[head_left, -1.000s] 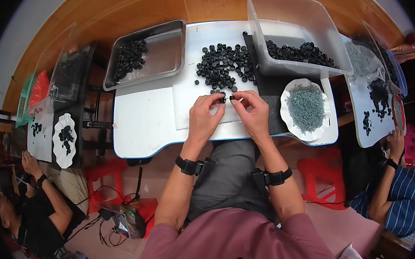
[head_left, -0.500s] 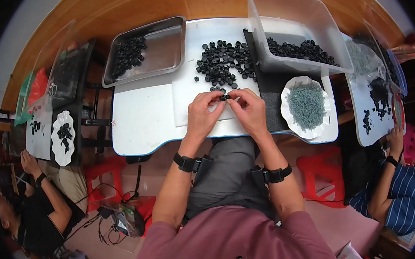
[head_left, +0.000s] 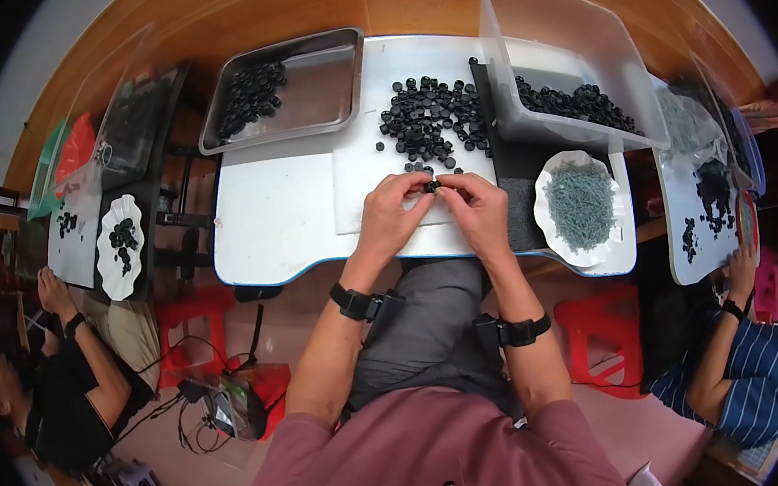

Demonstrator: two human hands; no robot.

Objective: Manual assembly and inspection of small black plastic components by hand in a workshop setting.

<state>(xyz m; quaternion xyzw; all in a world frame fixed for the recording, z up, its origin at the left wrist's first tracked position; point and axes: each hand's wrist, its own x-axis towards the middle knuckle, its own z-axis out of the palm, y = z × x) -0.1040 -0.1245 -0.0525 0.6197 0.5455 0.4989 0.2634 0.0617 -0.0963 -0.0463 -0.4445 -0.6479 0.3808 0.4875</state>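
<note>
At the near edge of the white mat, my left hand and my right hand meet fingertip to fingertip. Between them they pinch a small black cap-like piece, partly hidden by the fingers. Just beyond my fingers spreads a loose pile of similar small black round pieces, with a few stray ones close to my fingertips. Beyond my right hand, a white wavy-rimmed plate holds a heap of thin grey-green pieces.
A metal tray with black pieces stands back left on the white table. At back right, a clear plastic bin holds more, beside a dark grey mat. People sit at tables on both sides; red stools stand below.
The whole view has shifted slightly, putting the table things a little further right. My fingers have turned slightly around the black piece, still pinched between both hands.
</note>
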